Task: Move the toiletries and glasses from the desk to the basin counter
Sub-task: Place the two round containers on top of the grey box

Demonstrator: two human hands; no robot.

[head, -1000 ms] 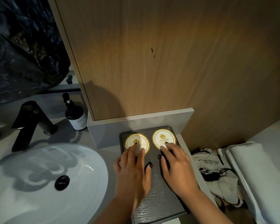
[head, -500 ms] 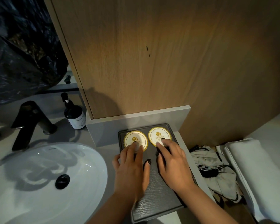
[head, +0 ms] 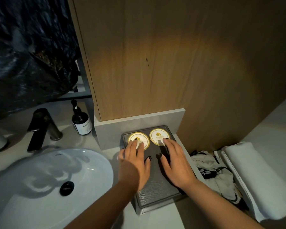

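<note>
Resting flat with fingers straight, both hands, left [head: 133, 164] and right [head: 175, 164], grip nothing, fingertips on two round gold-rimmed paper lids [head: 138, 140]; these probably feel light and slippery, covering fragile glasses; grasp beneath.

Two coasters [head: 138, 140] lie side by side at the tray's [head: 157, 187] far end, the basin [head: 45, 176] to its left.

Against the tray [head: 157, 192], both hands have spread slightly apart: the left hand [head: 134, 164] now covers more of the left coaster [head: 138, 140], and the right hand [head: 175, 162] has edged toward the tray's right rim.
</note>
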